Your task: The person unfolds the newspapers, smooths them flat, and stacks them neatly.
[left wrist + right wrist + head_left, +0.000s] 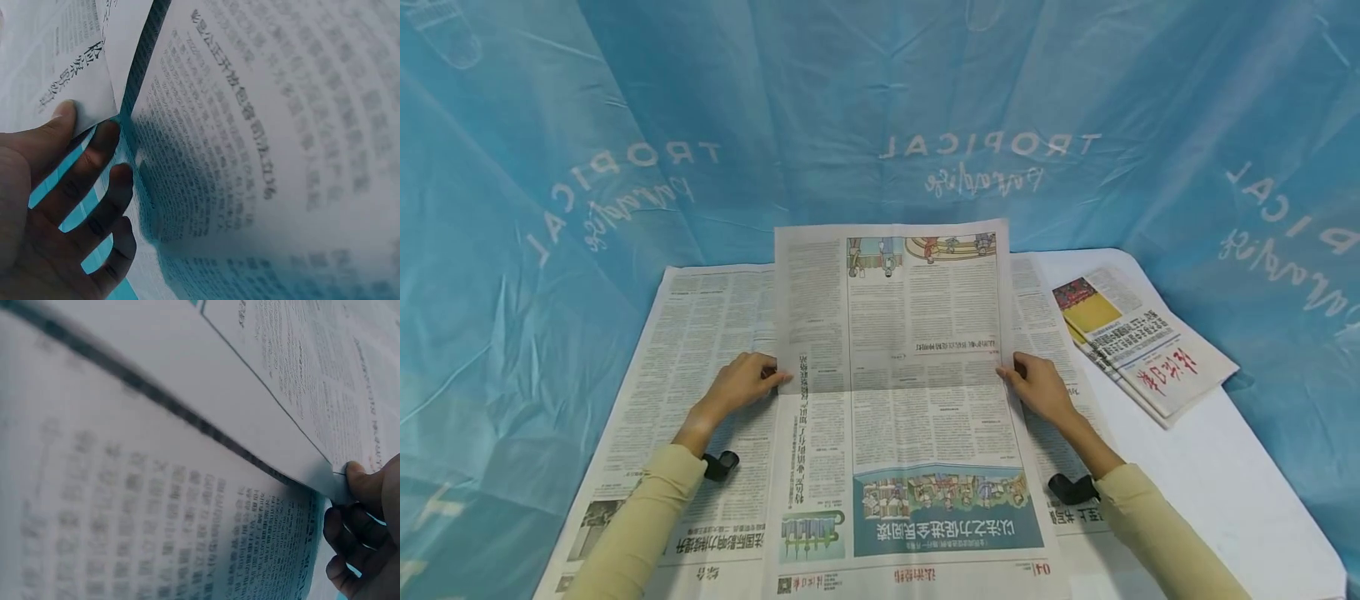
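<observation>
A single newspaper sheet (925,417) stands spread between both hands, raised off the surface, its print upside down in the head view. On its left edge, about midway up, the left hand (747,385) pinches the paper; in the left wrist view the thumb (62,119) lies on the front and the index finger behind, the other fingers loosely bent. Opposite, the right hand (1037,385) pinches the right edge, thumb (357,472) in front and fingers behind. Underneath lies another open newspaper (700,333), partly hidden by the raised sheet.
Folded newspapers (1138,342) with red lettering are stacked at the right on the white table (1240,467). Blue curtains (880,108) with printed words hang behind and at both sides, close to the table. Dark wrist devices (721,465) sit by the cuffs.
</observation>
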Motion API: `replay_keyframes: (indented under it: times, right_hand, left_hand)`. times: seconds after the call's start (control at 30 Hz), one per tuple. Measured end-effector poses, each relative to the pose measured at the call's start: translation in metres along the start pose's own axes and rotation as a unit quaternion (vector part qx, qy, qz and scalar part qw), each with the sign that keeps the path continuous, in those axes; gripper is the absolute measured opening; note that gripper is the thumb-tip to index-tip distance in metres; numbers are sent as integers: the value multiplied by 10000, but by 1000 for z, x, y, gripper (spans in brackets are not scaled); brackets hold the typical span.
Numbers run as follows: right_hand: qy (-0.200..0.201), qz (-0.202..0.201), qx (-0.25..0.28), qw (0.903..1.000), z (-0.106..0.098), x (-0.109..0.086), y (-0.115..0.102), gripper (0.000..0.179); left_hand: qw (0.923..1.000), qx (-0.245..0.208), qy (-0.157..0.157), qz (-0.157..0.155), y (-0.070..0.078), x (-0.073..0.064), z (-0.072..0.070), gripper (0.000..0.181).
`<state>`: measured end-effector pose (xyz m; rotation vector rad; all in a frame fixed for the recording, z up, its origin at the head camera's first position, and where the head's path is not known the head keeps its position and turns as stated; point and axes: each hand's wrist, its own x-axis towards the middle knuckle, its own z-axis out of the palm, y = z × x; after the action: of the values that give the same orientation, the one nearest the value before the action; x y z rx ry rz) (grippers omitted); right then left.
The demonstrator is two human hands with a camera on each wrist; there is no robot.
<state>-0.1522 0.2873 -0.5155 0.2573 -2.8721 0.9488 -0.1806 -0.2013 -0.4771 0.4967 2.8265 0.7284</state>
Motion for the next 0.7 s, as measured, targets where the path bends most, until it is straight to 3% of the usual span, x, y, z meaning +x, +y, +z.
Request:
replay_keyframes:
  times: [0.47, 0.7]
  right_hand:
    - [-294, 173, -425, 9985, -2, 6, -4, 36]
    - [-369, 319, -560, 9972, 0, 9, -6, 39]
  left_hand:
    - [9993, 340, 85, -89, 5, 4, 5, 38]
    - [9977, 283, -298, -545, 9, 7, 6, 34]
